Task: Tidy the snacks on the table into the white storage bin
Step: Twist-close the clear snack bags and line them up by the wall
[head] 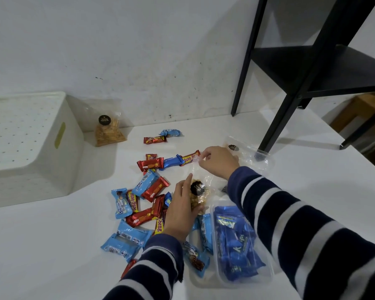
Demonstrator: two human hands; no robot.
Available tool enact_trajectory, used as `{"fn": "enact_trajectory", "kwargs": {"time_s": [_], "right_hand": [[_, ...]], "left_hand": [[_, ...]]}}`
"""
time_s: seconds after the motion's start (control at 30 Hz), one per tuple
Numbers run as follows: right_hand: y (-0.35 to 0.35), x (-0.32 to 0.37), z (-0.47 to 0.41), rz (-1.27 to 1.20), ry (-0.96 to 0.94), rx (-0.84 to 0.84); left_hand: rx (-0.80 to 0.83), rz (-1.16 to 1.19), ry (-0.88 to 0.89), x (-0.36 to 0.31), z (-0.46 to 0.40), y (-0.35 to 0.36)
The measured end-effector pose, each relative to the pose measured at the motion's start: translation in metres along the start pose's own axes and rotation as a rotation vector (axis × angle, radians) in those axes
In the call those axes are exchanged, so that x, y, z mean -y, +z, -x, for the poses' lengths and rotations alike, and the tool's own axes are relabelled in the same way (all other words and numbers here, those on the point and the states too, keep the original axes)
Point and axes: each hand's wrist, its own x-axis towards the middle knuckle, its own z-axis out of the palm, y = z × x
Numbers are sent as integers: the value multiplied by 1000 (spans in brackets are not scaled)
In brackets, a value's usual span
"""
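White table against a white wall; black shelf at right. White bin far left, cracker bag beside it. Wrapped snacks scattered mid-table; clear tub of blue packets near. Both hands on a clear bag: left hand grips its base, right hand pinches its top.

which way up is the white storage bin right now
Upside down. The white storage bin rests on the table with its perforated base facing up, so no opening shows and no snacks are inside.
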Motion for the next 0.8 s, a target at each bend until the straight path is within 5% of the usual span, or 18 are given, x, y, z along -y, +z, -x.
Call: {"fn": "enact_trajectory", "kwargs": {"time_s": [0.23,0.47,0.8], "right_hand": [[2,6,-4,-1,-40,-64],[-11,-9,0,74,-42,112],[-2,-25,8,-5,-23,26]], "left_hand": [[7,11,-5,1,-2,1],[-46,64,-76,-1,-8,-1],[-41,97,-63,1,-14,0]]}}
